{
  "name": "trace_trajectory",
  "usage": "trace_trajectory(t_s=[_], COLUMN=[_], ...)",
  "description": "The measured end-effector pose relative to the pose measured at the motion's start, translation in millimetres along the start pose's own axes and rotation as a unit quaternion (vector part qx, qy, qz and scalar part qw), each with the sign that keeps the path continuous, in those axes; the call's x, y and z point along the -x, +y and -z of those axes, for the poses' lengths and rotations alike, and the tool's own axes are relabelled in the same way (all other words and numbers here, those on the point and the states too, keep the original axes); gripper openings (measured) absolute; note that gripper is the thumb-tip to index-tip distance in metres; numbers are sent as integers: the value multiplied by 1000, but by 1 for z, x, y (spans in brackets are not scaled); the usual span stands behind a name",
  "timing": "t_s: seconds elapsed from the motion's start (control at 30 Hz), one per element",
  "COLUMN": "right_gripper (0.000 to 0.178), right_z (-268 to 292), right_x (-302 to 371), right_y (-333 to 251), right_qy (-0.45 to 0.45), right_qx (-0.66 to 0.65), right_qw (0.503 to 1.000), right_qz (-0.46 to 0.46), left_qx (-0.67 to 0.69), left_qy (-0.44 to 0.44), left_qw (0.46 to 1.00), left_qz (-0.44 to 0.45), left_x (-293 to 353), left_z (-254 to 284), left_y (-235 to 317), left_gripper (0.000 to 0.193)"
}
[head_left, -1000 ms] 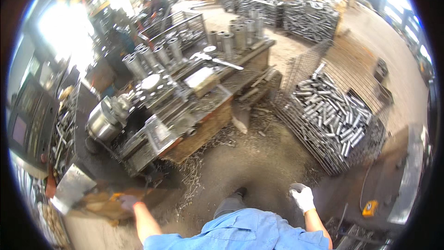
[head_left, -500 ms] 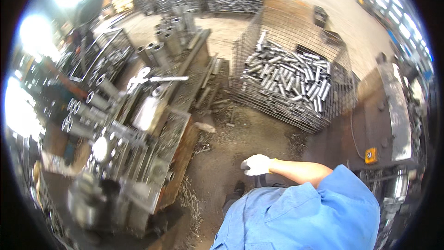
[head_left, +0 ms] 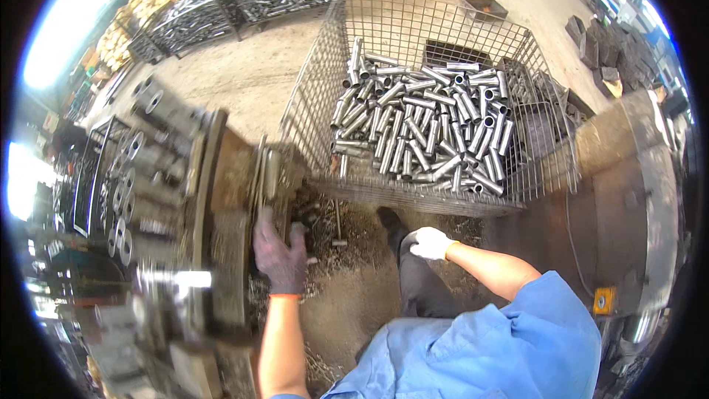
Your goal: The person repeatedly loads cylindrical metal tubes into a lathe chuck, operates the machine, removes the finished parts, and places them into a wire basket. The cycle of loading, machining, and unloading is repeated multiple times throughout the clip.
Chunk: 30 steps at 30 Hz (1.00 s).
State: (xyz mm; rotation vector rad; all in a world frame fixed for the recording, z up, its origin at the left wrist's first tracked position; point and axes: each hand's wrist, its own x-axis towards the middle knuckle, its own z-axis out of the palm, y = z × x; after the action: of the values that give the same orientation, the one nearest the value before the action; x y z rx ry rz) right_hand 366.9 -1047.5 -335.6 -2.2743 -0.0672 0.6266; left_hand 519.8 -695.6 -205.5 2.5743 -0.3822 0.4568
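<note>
Tubes (head_left: 140,170) stand in rows on the machine bench (head_left: 221,251) at 9 o'clock, blurred w/ head motion. Left hand (head_left: 279,255), dark glove, now rests on bench's right edge approx at 7 o'clock of frame, fingers spread over the metal lip, holding nothing I can make out; half a sec ago it wasn't in view at all, so the arm has come forward to the bench. Metal shavings (head_left: 347,240) litter the floor just right of it. Right hand (head_left: 430,243), white glove, hangs at approx centre, 6 o'clock of the cage, loosely curled, empty as far as I can tell; it sat in much the same spot half a sec ago. Wire cage (head_left: 325,81) at 12 o'clock holds a heap of short steel pipes (head_left: 425,129), well apart from both hands. View has swung from bench toward cage over last sec, so person seems turned between the two. Rusty machine body (head_left: 628,199) at 3 o'clock.
</note>
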Motion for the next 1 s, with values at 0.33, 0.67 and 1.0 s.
trace_trajectory(t_s=[0.33,0.67,1.0], right_gripper=[54,32,40], right_z=[236,229,289], right_x=[-338,-495,-553], right_y=[261,466,465], right_qy=[13,-91,-134], right_qx=[114,232,147], right_qw=[932,915,959], right_qz=[-345,-318,-204], left_qx=[-269,-231,-192], left_qy=[-231,-146,-166], left_qw=[921,939,941], left_qz=[162,209,225], left_x=[-341,-331,-323], left_z=[-241,-245,-223], left_y=[34,26,28], left_gripper=[65,43,48])
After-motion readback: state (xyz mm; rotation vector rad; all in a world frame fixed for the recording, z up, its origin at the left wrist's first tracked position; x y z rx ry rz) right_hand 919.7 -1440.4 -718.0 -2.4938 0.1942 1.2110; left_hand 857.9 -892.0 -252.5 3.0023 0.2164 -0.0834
